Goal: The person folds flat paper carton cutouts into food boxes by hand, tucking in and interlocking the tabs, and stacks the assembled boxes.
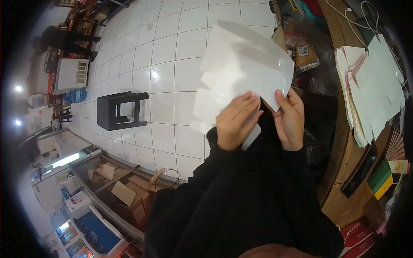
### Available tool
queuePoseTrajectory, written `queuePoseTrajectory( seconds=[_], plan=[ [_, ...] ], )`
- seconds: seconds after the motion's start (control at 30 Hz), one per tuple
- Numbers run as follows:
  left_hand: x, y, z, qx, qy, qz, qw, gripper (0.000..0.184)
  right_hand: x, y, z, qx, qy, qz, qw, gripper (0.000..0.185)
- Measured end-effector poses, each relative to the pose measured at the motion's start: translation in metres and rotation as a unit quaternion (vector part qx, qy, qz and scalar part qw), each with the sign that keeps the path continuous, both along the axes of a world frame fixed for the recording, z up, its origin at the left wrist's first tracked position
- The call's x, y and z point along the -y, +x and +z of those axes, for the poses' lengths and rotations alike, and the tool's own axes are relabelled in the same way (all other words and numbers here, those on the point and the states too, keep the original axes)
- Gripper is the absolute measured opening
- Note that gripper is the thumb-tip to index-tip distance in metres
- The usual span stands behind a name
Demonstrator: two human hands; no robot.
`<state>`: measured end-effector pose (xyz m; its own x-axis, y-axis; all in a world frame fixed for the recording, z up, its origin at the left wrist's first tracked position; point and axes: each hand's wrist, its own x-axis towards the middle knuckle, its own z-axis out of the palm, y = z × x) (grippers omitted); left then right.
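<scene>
A large glossy white card sheet (247,60) with stepped, tab-like cuts along its left side is held in front of my body, above the tiled floor. My right hand (290,121) pinches its lower right corner, thumb on the face and fingers behind. My left hand (238,120) grips the lower part, fingers close together and bent over it; part of the sheet is hidden underneath. A white corner (252,137) sticks out below this hand. To the right, a stack of similar white sheets (372,88), some folded, lies on the wooden table (333,189).
A black plastic stool (112,112) appears on the white tiles. Open cardboard boxes (129,193) fill a case at lower left. On the table are a dark, long flat object (360,171) and white cables (344,17). A person in dark clothes (64,39) is at upper left.
</scene>
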<state>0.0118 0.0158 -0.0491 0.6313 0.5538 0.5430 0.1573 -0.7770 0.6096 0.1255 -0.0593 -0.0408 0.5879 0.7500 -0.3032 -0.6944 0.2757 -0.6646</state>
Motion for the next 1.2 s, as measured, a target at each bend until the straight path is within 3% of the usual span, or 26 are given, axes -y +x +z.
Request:
queuePoseTrajectory(
  seconds=[0.03,0.07,0.13,0.17,0.2,0.27,0.3,0.37,0.47,0.57,0.67,0.73,0.77,1.0,1.07,1.17,1.2],
  plan=[
    [0.003,-0.002,0.002,0.03,-0.061,0.044,0.997,0.015,0.002,0.003,-0.005,0.065,0.015,-0.004,0.998,0.024],
    [0.0,-0.007,0.002,0.029,-0.061,0.045,0.997,0.015,0.004,0.003,-0.005,0.064,0.015,-0.003,0.998,0.024],
    [-0.008,-0.016,-0.002,-0.029,-0.311,0.086,0.946,0.011,0.006,0.002,0.004,0.34,-0.129,-0.042,0.931,0.017],
    [-0.007,-0.013,-0.004,0.07,-0.376,0.076,0.921,0.009,0.007,0.001,0.005,0.379,-0.169,-0.07,0.907,0.015],
    [-0.007,-0.014,-0.005,0.069,-0.375,0.076,0.921,0.009,0.006,0.003,0.008,0.378,-0.169,-0.07,0.907,0.015],
    [-0.006,-0.017,-0.005,0.107,-0.507,0.068,0.853,0.013,0.005,0.006,0.015,0.549,-0.134,-0.07,0.822,0.023],
    [-0.006,-0.02,-0.025,0.116,-0.384,0.069,0.913,0.023,0.003,0.007,0.013,0.597,-0.106,-0.068,0.792,0.029],
    [-0.004,-0.028,-0.047,0.114,-0.362,0.073,0.922,0.021,0.001,0.001,0.019,0.612,-0.104,-0.037,0.783,0.029],
    [0.006,-0.023,-0.026,0.18,-0.329,0.071,0.924,0.02,0.002,-0.001,0.026,0.63,-0.095,0.017,0.771,0.029],
    [0.007,-0.03,-0.019,0.045,-0.277,0.08,0.957,0.021,0.002,0.001,0.03,0.638,-0.093,0.01,0.764,0.028],
    [0.008,-0.026,-0.014,0.13,-0.345,0.074,0.927,0.022,-0.001,0.001,0.033,0.596,-0.096,-0.009,0.797,0.023],
    [0.009,-0.014,0.016,0.193,-0.45,0.005,0.872,0.016,-0.001,-0.002,0.034,0.546,-0.111,0.0,0.83,0.019],
    [0.01,-0.01,0.021,0.206,-0.465,0.069,0.858,0.012,-0.001,-0.003,0.033,0.547,-0.11,0.001,0.83,0.019],
    [0.008,-0.01,0.015,0.181,-0.435,0.067,0.879,0.01,-0.001,-0.004,0.026,0.552,-0.068,0.014,0.831,0.016],
    [0.005,-0.015,0.008,0.116,-0.346,0.1,0.926,0.012,-0.002,-0.006,0.026,0.547,-0.057,0.009,0.835,0.016],
    [0.005,-0.018,0.002,0.113,-0.262,0.116,0.951,0.019,-0.002,-0.01,0.026,0.563,-0.063,0.015,0.824,0.016],
    [0.005,-0.021,-0.001,0.112,-0.262,0.117,0.951,0.019,-0.003,-0.012,0.024,0.534,-0.057,0.002,0.843,0.017]
  ],
)
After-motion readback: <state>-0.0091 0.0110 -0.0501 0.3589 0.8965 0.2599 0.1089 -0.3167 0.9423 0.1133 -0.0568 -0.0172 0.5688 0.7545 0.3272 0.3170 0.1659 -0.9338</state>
